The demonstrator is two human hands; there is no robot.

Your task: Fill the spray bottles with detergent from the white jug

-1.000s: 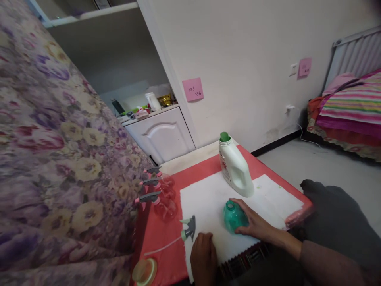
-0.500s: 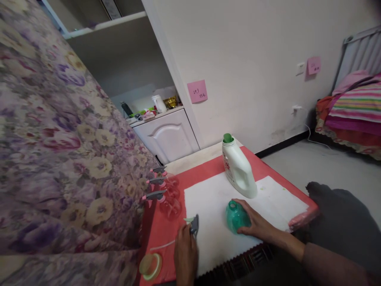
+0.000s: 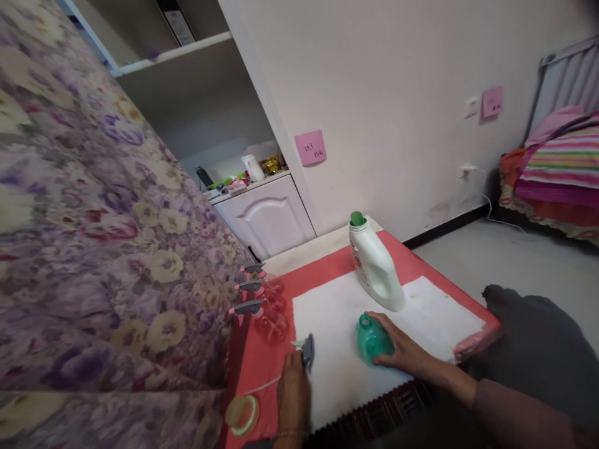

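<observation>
**Two hands at a low table: one green bottle, one loose sprayer**

Count:
- one green bottle
- one loose sprayer
- one white jug
- three pink bottles with sprayers fitted
- one pale roll
- two pink notes

Right hand: the fingers are curled round the far side of the green bottle and the thumb is on the near side, so the bottle sits in the grasp. The bottle appears to stand on its base with its open neck uppermost. Its long axis runs near parallel to that of the jug, which stands just beyond the fingertips.

Left hand: the fingers are held together with their tips at the sprayer. The hand hides the contact, so I cannot tell whether they pinch it. The sprayer's pale green nozzle points left of the fingertips, toward the pink bottles. Its thin tube trails left of the knuckles, along the near edge. The roll lies just left of the wrist.

Surface: a white cloth lies under both hands, spread on a red table. The pink bottles stand in a row off the cloth, left of and beyond the left fingers.

Room:
- Floral fabric hangs at the left.
- A white cabinet is set under shelves.
- The wall is plain.
- A bed with striped covers is far right.
</observation>
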